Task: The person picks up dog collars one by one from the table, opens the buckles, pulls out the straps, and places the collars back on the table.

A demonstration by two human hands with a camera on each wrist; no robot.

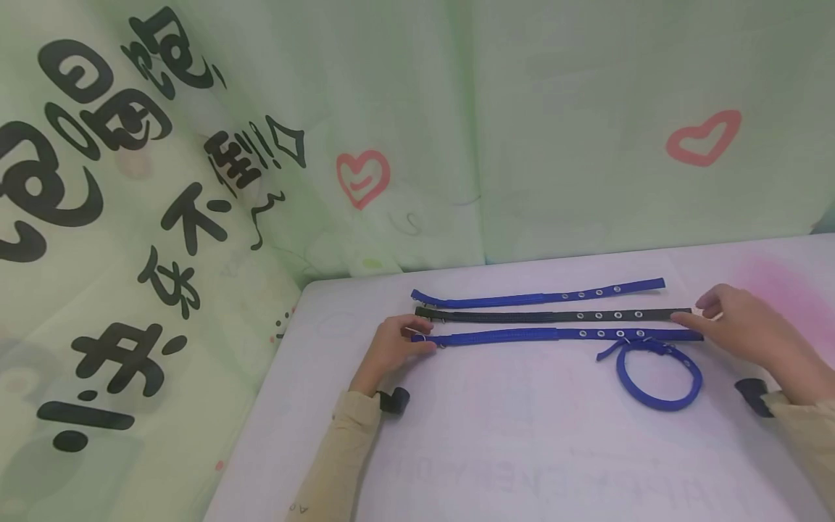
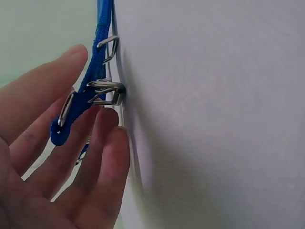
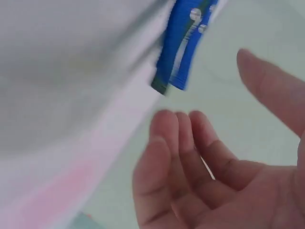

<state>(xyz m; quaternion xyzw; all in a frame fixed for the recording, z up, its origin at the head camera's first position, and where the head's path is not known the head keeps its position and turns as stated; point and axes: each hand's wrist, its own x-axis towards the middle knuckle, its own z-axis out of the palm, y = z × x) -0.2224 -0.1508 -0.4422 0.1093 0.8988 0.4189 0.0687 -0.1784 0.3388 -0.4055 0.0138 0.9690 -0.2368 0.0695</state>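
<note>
Three collars with metal eyelets lie stretched side by side on the table: a blue collar (image 1: 502, 299) at the back, a black collar (image 1: 509, 317) in the middle and a blue collar (image 1: 515, 336) in front. A fourth, ring-shaped blue collar (image 1: 659, 404) is buckled and touches the front one near its eyelets. My left hand (image 1: 391, 346) is around the front collar's buckle end, thumb and fingers apart; the metal buckle (image 2: 107, 87) shows between them in the left wrist view. Beyond the eyelet ends, my right hand (image 1: 746, 326) is spread with nothing in it.
The white table (image 1: 496, 435) has faint pink prints and ends at a back edge close behind the collars. A pale green curtain (image 1: 554, 130) with hearts and black lettering hangs behind and to the left.
</note>
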